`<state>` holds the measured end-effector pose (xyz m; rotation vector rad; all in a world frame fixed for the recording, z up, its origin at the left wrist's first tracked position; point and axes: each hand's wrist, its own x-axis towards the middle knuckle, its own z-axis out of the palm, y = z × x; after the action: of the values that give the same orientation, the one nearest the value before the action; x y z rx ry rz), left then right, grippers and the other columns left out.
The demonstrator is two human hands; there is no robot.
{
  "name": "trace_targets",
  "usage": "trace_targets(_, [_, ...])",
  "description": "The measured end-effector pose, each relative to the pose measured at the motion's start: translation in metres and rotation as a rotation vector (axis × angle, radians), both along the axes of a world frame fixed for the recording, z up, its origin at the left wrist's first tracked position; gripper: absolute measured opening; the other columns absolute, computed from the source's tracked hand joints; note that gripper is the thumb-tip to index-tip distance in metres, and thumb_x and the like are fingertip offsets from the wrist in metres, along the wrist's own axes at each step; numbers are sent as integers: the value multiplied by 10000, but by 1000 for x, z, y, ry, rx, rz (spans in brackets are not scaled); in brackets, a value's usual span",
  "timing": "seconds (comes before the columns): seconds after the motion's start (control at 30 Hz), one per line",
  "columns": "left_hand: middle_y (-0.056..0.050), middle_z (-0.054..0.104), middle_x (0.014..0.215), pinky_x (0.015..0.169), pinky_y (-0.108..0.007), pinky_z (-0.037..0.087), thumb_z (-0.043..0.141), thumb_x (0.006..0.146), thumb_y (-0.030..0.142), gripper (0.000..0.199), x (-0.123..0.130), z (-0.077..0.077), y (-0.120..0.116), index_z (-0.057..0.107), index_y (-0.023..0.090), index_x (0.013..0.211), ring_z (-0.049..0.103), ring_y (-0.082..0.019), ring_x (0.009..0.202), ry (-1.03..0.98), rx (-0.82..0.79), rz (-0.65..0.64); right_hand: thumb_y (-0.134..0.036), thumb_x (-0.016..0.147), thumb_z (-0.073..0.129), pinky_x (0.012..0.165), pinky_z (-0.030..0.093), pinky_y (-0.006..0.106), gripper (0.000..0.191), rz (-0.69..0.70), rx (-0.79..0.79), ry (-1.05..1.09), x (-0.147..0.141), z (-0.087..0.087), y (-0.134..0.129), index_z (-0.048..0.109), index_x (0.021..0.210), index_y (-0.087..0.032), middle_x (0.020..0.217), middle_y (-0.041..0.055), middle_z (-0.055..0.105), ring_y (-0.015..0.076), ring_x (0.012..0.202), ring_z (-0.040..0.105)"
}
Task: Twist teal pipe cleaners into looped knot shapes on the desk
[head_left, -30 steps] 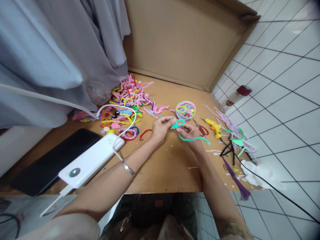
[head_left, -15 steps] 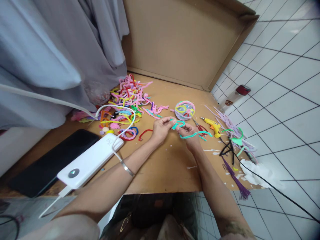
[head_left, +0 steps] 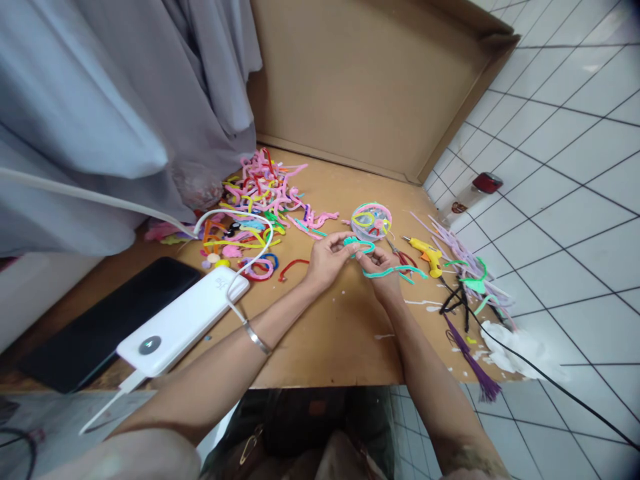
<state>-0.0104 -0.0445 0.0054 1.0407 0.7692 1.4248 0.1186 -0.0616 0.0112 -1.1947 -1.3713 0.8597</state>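
Between my two hands is a teal pipe cleaner (head_left: 387,271), bent into a small loop at the fingertips, with a long tail running right across my right hand. My left hand (head_left: 327,259) pinches the coiled end between thumb and fingers. Thumb and fingers of my right hand (head_left: 383,267) close on the loop's other side. Just beyond them stands a round clear tub (head_left: 371,223) with pink, green and yellow pieces in it. Partly behind my right hand lie red-handled scissors or pliers (head_left: 403,259); which of the two I cannot tell.
A heap of coloured pipe cleaners (head_left: 265,193) lies back left. A white power bank (head_left: 183,327) with a cable and a black phone (head_left: 110,327) rest front left. On the right are a yellow glue gun (head_left: 427,257), lilac stems (head_left: 450,247) and a purple tassel (head_left: 473,360). Cardboard (head_left: 350,80) stands behind.
My left fingers have shifted slightly over the coiled end, and the teal loop has tilted a little. The view has moved slightly; both hands keep their hold.
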Motion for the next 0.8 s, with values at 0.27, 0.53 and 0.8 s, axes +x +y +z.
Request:
trace_targets(0.27, [25, 568, 515, 517, -217, 361, 825, 613, 476, 358, -6, 1, 3, 671, 154, 641, 461, -87, 511, 96, -7, 19, -435, 696, 745, 621, 487, 279, 272, 124, 10, -64, 16, -3, 6, 694, 808, -193, 738, 21, 695, 154, 660, 604])
trace_targets(0.53, [6, 592, 525, 504, -214, 375, 884, 514, 486, 430, -6, 2, -1, 638, 141, 587, 486, -83, 490, 101, -68, -352, -317, 783, 663, 681, 510, 314, 127, -66, 306, -310, 39, 0, 17, 719, 787, -203, 793, 40, 697, 172, 723, 620])
trace_targets(0.8, [-1, 574, 520, 508, -220, 355, 865, 535, 437, 375, -9, 2, 1, 646, 136, 574, 470, -84, 496, 95, -80, -369, -370, 805, 716, 735, 539, 359, 151, 102, 401, -306, 38, 8, 16, 765, 772, -231, 774, 43, 733, 195, 747, 662])
